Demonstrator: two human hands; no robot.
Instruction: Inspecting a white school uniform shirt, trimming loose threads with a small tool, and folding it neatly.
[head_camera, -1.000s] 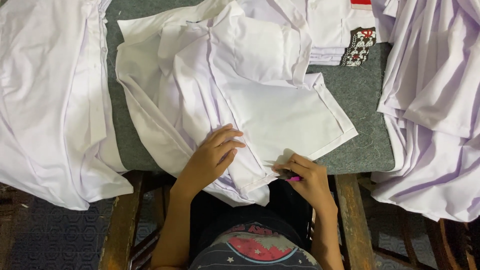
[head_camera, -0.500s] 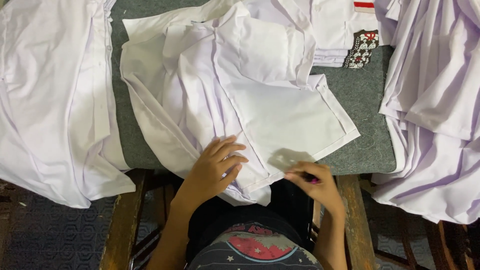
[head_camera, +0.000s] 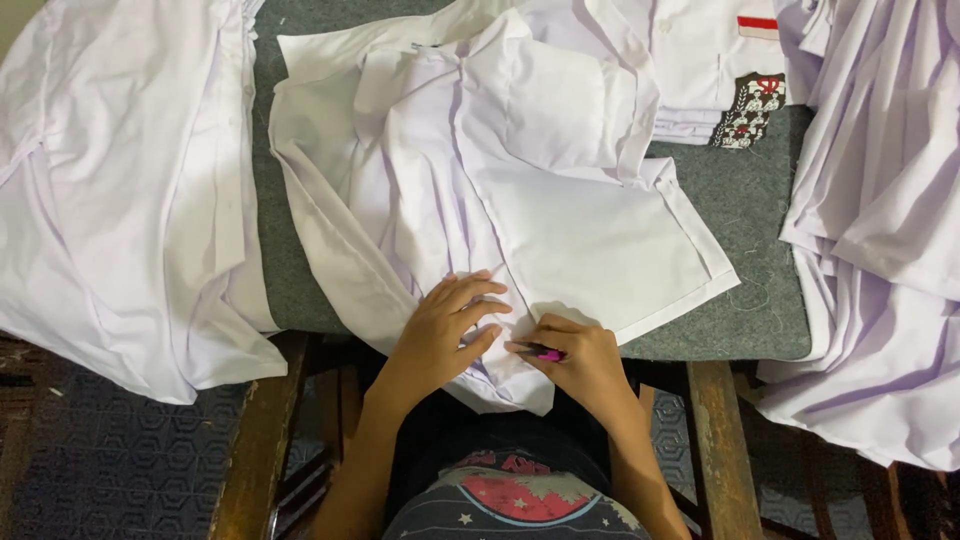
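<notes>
A white shirt (head_camera: 520, 210) lay spread over the grey felt table top (head_camera: 760, 215), its short sleeve pointing toward 4 o'clock and its lower edge hanging off the near side of the table at 6 o'clock. The left hand (head_camera: 448, 325) rested flat on that lower edge, fingers spread wide and pressing the cloth down — holding nothing. Just beside it, at its 3 o'clock, the right hand (head_camera: 580, 355) was curled around a small pink tool (head_camera: 548, 354), its tip at the fabric between the two hands; what kind of tool it was could not be told. At 9 o'clock a pile of white cloth (head_camera: 130, 200) draped over the table's side. At 3 o'clock lay another heap of white garments (head_camera: 880, 230), and at 1 o'clock a folded stack of shirts (head_camera: 710, 60) — one with a dark patterned patch.
</notes>
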